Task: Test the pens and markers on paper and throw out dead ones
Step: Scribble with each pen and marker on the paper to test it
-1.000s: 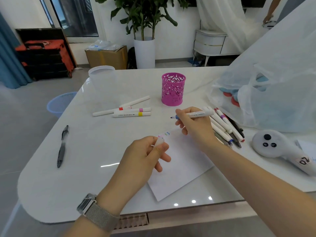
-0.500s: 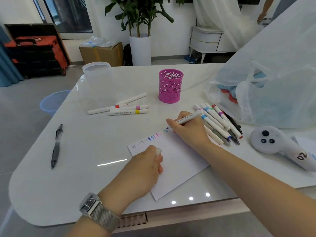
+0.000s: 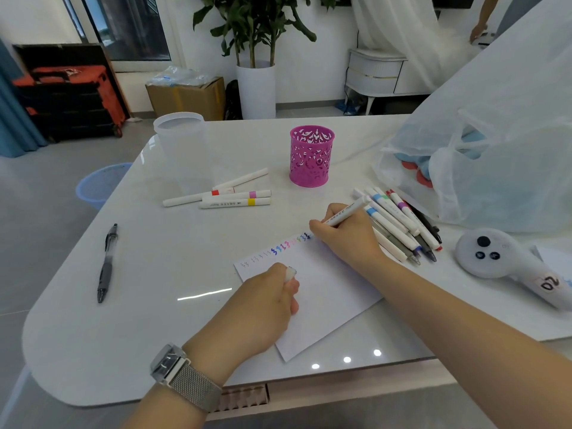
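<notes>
Right hand [image 3: 346, 239] grip pinches marker [image 3: 346, 213], tip on paper [image 3: 325, 292] just left of grip, barrel angling up-right. Left hand [image 3: 266, 308] grips its cap [image 3: 290, 273], nearer, below-left.

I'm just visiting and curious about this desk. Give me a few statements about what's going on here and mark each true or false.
1. The right hand holds a marker with its tip at the paper. True.
2. The pink cup is full of pens. False: no pens show in it; they lie on the table.
3. The left hand rests on the paper, gripping a small white cap. True.
4. The paper is blank. False: a row of coloured squiggles runs along its top edge.
5. A black pen lies alone, left of the paper. True.
6. The blue basket stands on the table. False: it is on the floor beside it.
</notes>
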